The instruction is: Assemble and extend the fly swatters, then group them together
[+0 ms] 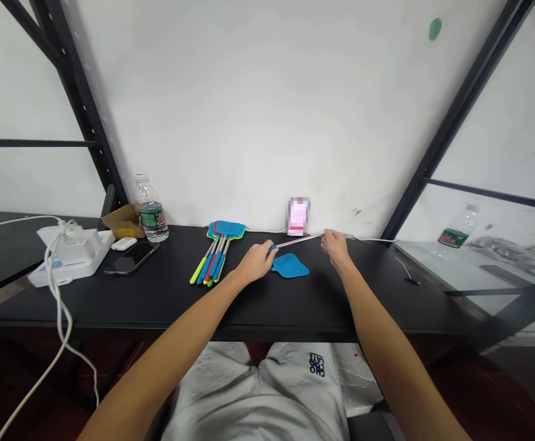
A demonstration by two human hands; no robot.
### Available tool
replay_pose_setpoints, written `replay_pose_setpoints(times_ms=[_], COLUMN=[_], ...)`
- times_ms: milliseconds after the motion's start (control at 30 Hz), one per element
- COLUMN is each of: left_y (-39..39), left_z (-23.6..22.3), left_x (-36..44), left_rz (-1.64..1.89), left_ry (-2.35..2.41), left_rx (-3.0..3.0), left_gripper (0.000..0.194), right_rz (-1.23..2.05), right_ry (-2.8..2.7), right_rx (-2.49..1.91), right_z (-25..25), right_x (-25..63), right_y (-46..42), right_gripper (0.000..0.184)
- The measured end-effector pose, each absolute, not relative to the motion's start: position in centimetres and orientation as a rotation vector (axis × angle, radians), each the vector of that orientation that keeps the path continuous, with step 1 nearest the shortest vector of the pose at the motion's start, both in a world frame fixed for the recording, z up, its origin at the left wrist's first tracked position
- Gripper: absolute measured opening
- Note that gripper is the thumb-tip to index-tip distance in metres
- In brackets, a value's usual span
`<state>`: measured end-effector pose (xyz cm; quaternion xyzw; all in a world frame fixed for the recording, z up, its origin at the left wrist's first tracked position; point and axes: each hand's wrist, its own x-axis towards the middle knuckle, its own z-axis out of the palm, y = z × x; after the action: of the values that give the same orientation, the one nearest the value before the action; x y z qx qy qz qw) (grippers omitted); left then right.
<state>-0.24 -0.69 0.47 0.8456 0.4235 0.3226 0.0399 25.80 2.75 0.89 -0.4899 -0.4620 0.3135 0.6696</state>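
Note:
A blue fly swatter head [290, 266] lies flat on the black table [295, 306], joined to a thin metal telescopic rod [297, 241] that runs up and to the right. My left hand [258, 260] is closed on the blue collar where the rod meets the head. My right hand [334, 245] pinches the far end of the rod. A bundle of several finished swatters [216, 248], with blue, red, green and yellow handles, lies to the left of my left hand.
At the back left stand a water bottle [150, 209], a cardboard piece [122, 222], a dark phone [132, 257], a small white case [124, 243] and a white power strip [76, 251] with cables. A blurred pink item [298, 217] leans on the wall. Black frame bars flank both sides.

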Motion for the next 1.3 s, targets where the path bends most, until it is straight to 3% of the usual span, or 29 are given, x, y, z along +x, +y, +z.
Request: replay_pose_setpoints(times_ms=[1300], left_y=[-0.68], left_z=[0.18], left_x=[-0.28], left_rz=[0.923], left_ry=[1.335], left_rx=[2.573], left_gripper=[0.033], right_rz=[0.75], right_ry=[-1.087], right_rx=[-1.083], right_z=[1.1], right_x=[25.56], right_y=[2.44], right_gripper=[0.035])
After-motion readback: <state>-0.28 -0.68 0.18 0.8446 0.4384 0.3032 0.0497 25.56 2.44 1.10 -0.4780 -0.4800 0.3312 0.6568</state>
